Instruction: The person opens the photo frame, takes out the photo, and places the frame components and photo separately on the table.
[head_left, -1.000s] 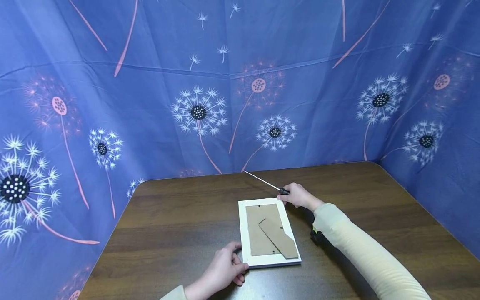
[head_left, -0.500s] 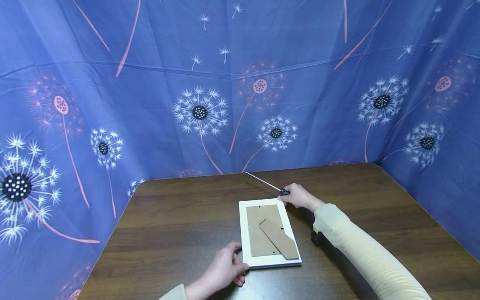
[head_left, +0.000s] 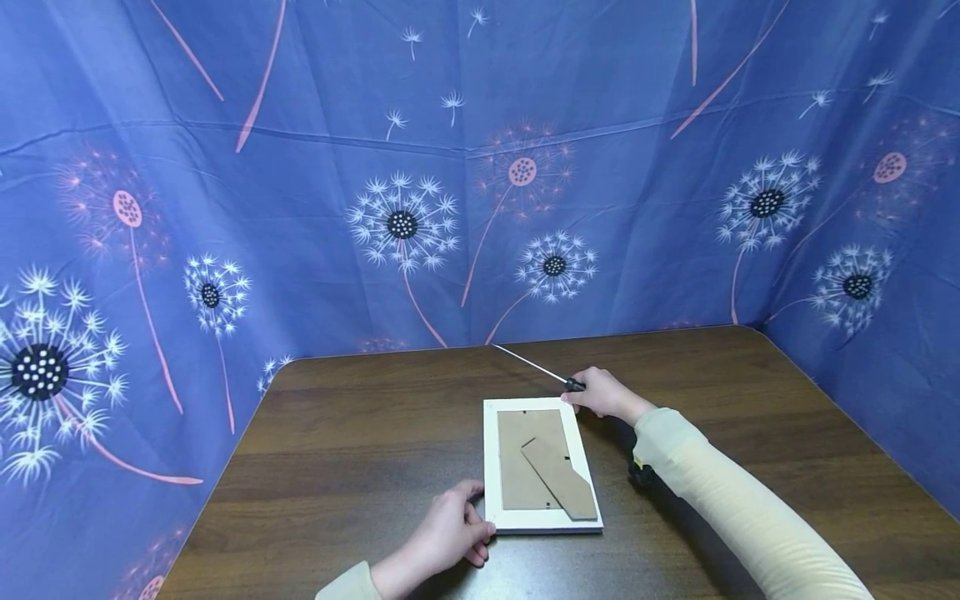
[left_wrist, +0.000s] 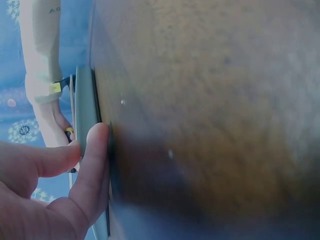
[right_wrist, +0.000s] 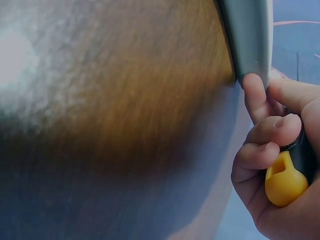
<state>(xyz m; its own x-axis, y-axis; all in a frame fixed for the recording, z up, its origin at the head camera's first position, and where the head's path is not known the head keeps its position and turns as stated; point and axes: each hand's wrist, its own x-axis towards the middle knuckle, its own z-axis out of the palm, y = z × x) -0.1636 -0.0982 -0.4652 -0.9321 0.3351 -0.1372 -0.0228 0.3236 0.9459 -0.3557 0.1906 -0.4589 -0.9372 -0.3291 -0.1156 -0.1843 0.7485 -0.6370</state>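
Note:
A white picture frame (head_left: 492, 458) lies face down on the wooden table, its brown backing board (head_left: 517, 475) and tilted easel leg (head_left: 564, 487) uppermost. My left hand (head_left: 442, 532) holds its near left corner, thumb on top; the left wrist view shows fingertips along the frame's side (left_wrist: 86, 105). At the far right corner, my right hand (head_left: 602, 393) pinches the frame between thumb and forefinger. The other fingers of that hand curl around a screwdriver, whose black and yellow handle (right_wrist: 287, 185) shows in the right wrist view. Its thin shaft (head_left: 531, 364) points to the far left.
The brown wooden table (head_left: 352, 450) extends around the frame on all sides. Behind and beside it hangs a blue cloth (head_left: 322, 275) printed with dandelions. A black device (head_left: 641, 473) sits beneath the right wrist.
The picture frame has turned slightly clockwise, its far edge shifting a little right with my right hand and the screwdriver. Both hands keep their hold.

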